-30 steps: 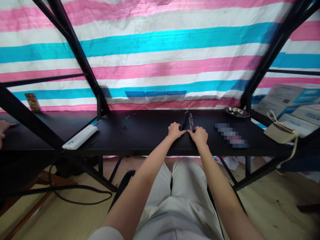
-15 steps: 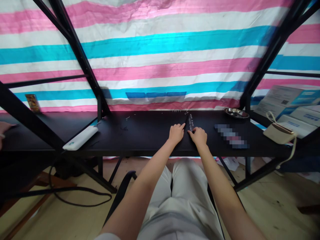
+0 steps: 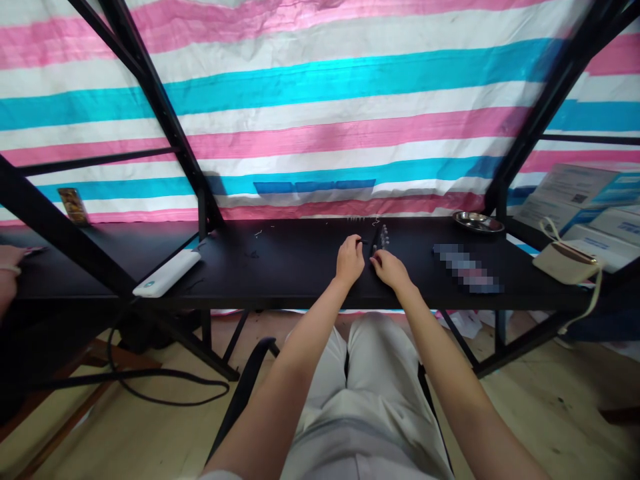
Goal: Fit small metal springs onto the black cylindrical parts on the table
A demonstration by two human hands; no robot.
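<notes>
On the black table [image 3: 295, 260], a narrow dark strip with a row of small clear, rounded bumps [image 3: 383, 237] lies lengthwise between my hands. My right hand [image 3: 393, 269] is closed at the strip's near end, thumb and finger pinching there. To its left, my left hand [image 3: 351, 261] has curled fingers, with a thin dark piece [image 3: 362, 241] sticking out from the fingertips toward the strip. Both things are too small and dark for me to tell their kind.
Right of my hands lies a blurred-out flat item [image 3: 467, 269], with a steel dish [image 3: 479, 223] behind it. A beige purse [image 3: 565, 263] hangs at the right end. Leftward are a white oblong device [image 3: 167, 273] and another person's hand [image 3: 9, 267].
My left hand has drawn back slightly from the strip, its fingers going from stretched out to curled around the thin dark piece. My right hand has shifted slightly left at the near end.
</notes>
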